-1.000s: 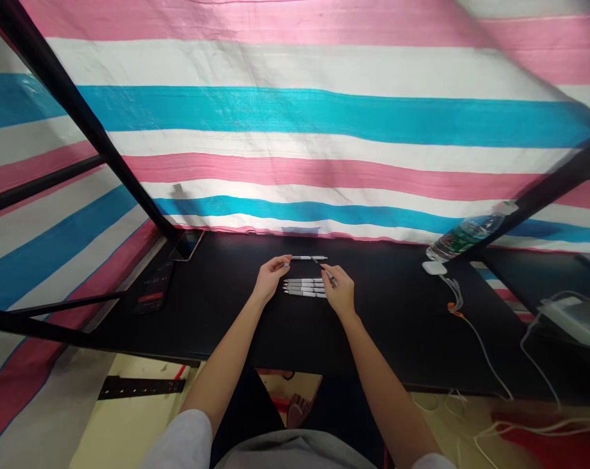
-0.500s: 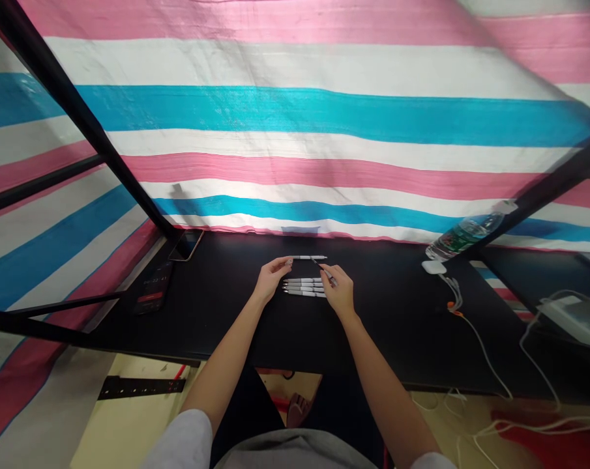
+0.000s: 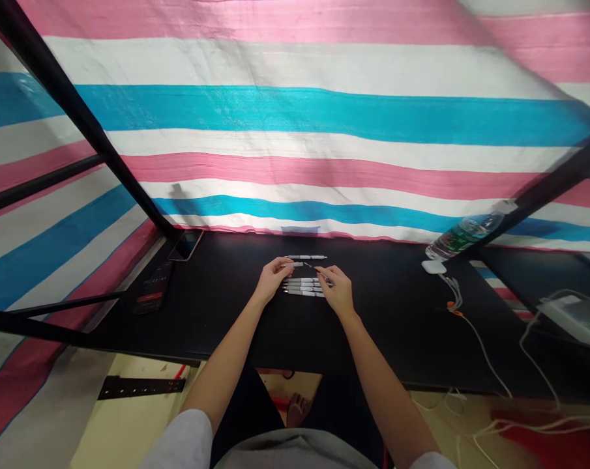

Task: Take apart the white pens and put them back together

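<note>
My left hand (image 3: 271, 278) is closed in a pinch on a short whitish pen barrel (image 3: 295, 264), which points right. Facing it, my right hand (image 3: 338, 288) grips a pen part with a thin dark refill tip (image 3: 312, 266) aimed left; a small gap seems to separate the two pieces. Just beyond the hands a white pen (image 3: 307, 257) lies flat on the black table (image 3: 216, 299). Several more white-and-grey pens (image 3: 302, 287) lie side by side between my hands, their right ends hidden by my right hand.
Two phones, one dark with a lit screen (image 3: 152, 290) and one near the frame (image 3: 187, 245), lie at the left. A water bottle (image 3: 463, 234) leans at the right beside a white charger (image 3: 434, 267) with cables. Striped sheeting (image 3: 295, 117) walls the back.
The whitish barrel now shows in my left hand, pointing right. My right hand's refill tip has come down and levelled toward it. The pens on the table have stayed put.
</note>
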Tool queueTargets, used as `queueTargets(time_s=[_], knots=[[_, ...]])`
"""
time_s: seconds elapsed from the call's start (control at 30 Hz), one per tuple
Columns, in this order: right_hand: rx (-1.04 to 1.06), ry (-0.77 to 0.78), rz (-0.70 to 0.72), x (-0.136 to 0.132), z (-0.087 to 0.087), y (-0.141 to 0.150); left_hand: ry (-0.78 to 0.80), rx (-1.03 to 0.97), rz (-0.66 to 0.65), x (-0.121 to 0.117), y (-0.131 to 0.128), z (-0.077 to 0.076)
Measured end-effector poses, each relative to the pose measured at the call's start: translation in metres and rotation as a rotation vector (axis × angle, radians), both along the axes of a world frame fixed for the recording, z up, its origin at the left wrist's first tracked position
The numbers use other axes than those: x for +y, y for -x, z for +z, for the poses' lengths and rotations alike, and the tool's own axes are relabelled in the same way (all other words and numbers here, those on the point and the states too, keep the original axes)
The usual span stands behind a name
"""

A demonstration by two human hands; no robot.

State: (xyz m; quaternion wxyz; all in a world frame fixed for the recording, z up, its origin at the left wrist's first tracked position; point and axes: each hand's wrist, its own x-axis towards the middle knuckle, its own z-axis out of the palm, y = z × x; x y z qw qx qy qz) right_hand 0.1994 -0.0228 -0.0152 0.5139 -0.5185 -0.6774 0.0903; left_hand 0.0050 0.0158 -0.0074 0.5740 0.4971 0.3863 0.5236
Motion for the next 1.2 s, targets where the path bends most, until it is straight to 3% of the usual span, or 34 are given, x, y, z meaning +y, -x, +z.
queueTargets(time_s=[0.47,0.7,0.93,1.2], knots=[[-0.007,0.002,0.021,0.002,-0.002,-0.001,0.007,-0.006,0.019,0.000,0.000,-0.001],[-0.115,-0.012,0.025,0.001,-0.004,-0.002,-0.005,0.010,0.004,-0.001,0.000,0.001],[-0.142,-0.031,0.143,-0.002,0.002,0.002,-0.022,0.048,-0.025,-0.004,-0.002,0.004],[-0.085,-0.051,0.137,-0.005,0.008,0.004,-0.019,0.091,-0.070,-0.002,0.000,0.000]])
